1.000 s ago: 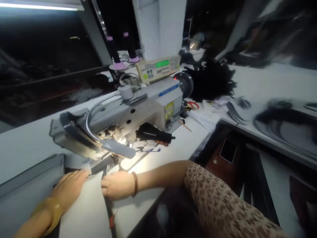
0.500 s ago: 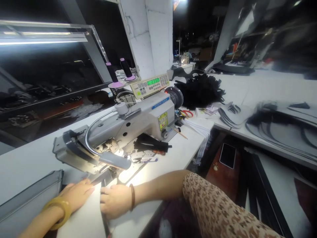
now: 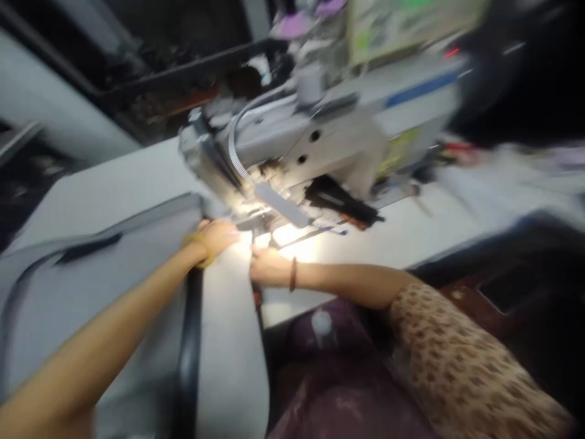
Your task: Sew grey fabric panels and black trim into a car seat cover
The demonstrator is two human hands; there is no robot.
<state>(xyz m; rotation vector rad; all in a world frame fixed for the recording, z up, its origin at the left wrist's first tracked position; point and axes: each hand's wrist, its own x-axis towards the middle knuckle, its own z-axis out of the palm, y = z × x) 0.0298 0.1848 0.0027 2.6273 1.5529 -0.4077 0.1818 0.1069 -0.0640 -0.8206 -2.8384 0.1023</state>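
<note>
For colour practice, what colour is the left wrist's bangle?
The bangle is yellow; the head view shows it.

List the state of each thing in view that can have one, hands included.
Pale panel: laid out, far end at the hands
Left hand: on the work, grip too blurred to tell
Right hand: at the pale panel's edge, grip unclear
Sewing machine: upright; running or stopped, cannot tell
Lamp: lit
Display: lit green
Red indicator: lit
Phone: screen dark
</note>
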